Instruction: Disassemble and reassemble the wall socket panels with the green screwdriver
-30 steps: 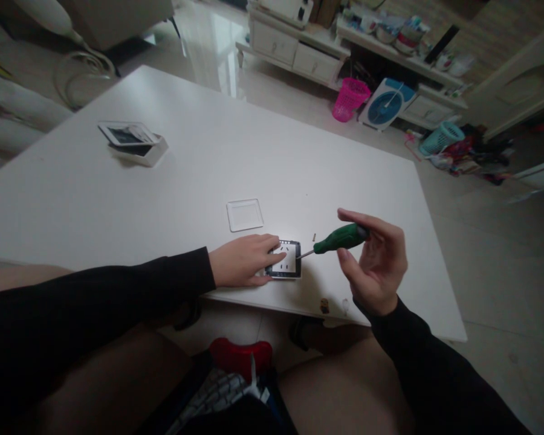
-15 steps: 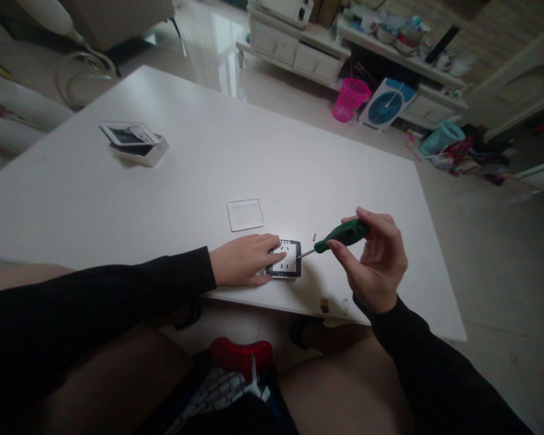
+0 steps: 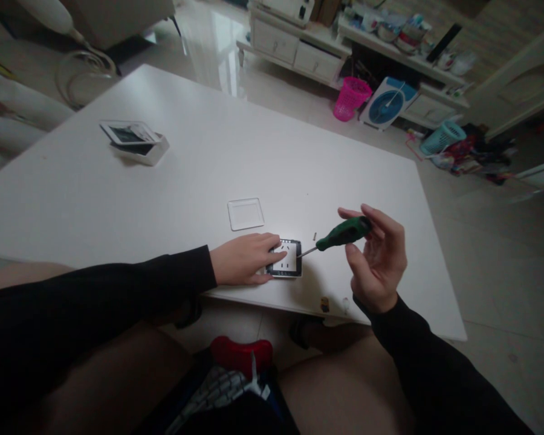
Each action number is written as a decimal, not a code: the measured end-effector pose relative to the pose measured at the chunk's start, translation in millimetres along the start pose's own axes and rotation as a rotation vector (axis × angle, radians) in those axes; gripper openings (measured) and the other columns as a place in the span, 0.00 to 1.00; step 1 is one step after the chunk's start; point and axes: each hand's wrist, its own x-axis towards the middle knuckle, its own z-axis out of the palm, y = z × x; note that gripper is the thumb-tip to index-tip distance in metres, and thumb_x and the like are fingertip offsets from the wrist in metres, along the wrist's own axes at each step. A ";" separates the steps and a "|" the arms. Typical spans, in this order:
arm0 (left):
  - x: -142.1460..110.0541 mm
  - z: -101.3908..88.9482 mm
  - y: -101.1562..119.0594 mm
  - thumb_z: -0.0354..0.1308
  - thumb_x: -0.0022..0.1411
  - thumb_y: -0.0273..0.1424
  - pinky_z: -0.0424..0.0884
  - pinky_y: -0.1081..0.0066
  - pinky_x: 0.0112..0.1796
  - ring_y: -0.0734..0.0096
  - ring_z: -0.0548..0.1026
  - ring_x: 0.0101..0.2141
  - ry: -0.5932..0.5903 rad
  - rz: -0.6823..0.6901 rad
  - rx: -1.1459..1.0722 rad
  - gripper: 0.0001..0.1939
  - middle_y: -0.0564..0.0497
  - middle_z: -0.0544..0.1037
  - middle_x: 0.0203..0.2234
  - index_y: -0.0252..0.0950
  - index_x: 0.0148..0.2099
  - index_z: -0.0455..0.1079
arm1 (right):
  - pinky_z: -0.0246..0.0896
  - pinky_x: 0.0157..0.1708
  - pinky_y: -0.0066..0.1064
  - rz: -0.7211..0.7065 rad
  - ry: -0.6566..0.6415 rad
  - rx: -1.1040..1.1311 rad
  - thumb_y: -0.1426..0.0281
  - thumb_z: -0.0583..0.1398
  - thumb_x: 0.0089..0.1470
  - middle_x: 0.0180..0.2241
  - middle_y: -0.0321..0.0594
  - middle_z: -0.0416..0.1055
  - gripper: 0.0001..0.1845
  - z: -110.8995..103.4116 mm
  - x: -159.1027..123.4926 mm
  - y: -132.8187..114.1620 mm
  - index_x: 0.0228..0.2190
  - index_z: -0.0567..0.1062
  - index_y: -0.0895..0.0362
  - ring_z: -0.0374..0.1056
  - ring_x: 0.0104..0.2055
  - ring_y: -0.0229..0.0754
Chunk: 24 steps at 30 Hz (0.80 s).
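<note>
Near the table's front edge lies a wall socket (image 3: 288, 258) with a white face and a dark frame. My left hand (image 3: 247, 258) holds it from the left, its fingers over the socket's left side. A green-handled screwdriver (image 3: 344, 234) slants down to the left, its tip at the right edge of the frame. Around the handle's end is my right hand (image 3: 381, 257), fingers curled loosely at it and thumb a little apart. A white cover frame (image 3: 245, 214) rests flat beyond the socket. Just left of the screwdriver handle is a small screw (image 3: 314, 236).
On the far left of the white table (image 3: 199, 151), a phone-like device leans on an open white box (image 3: 154, 151). Two small items, one brown (image 3: 325, 304) and one clear (image 3: 346, 306), lie at the front edge. Beyond stand a pink basket (image 3: 351, 98) and a fan (image 3: 387, 104).
My right thumb closed on the screwdriver handle, then came away from it, and the fingers shifted at its end. The socket and my left hand stay in place.
</note>
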 end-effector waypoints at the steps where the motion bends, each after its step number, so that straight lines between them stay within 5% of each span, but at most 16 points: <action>1: 0.1 0.1 0.0 0.64 0.65 0.36 0.73 0.59 0.47 0.54 0.74 0.45 -0.001 0.000 0.001 0.23 0.38 0.74 0.48 0.33 0.59 0.69 | 0.74 0.48 0.55 -0.003 -0.005 -0.012 0.72 0.64 0.57 0.53 0.44 0.74 0.32 -0.2 0.2 0.0 0.62 0.70 0.45 0.74 0.53 0.55; 5: -0.1 0.9 0.4 0.65 0.64 0.36 0.73 0.59 0.47 0.55 0.74 0.45 0.020 -0.005 -0.005 0.23 0.39 0.74 0.48 0.34 0.59 0.69 | 0.76 0.45 0.50 -0.028 0.050 -0.144 0.71 0.70 0.51 0.48 0.40 0.71 0.33 -1.2 0.6 2.9 0.58 0.75 0.43 0.74 0.47 0.51; 10: -0.6 0.1 1.0 0.63 0.66 0.36 0.73 0.59 0.47 0.54 0.74 0.45 0.009 -0.012 -0.011 0.22 0.38 0.74 0.49 0.34 0.59 0.69 | 0.75 0.46 0.52 -0.016 0.040 -0.044 0.70 0.65 0.56 0.52 0.43 0.73 0.35 0.2 -1.0 4.2 0.63 0.68 0.44 0.75 0.50 0.55; 16: 0.5 -2.7 2.5 0.64 0.65 0.36 0.73 0.59 0.48 0.54 0.74 0.46 -0.013 -0.019 0.009 0.23 0.39 0.74 0.49 0.35 0.59 0.69 | 0.74 0.44 0.49 -0.037 0.061 -0.128 0.70 0.72 0.50 0.45 0.40 0.73 0.31 -0.3 1.9 0.9 0.55 0.76 0.45 0.74 0.45 0.51; 24: 0.2 -0.7 0.8 0.64 0.66 0.36 0.73 0.59 0.47 0.54 0.74 0.46 -0.015 -0.011 0.005 0.23 0.38 0.74 0.49 0.34 0.59 0.69 | 0.73 0.47 0.54 -0.013 0.017 -0.022 0.69 0.63 0.56 0.50 0.43 0.74 0.30 -0.7 0.2 1.2 0.61 0.71 0.46 0.75 0.49 0.55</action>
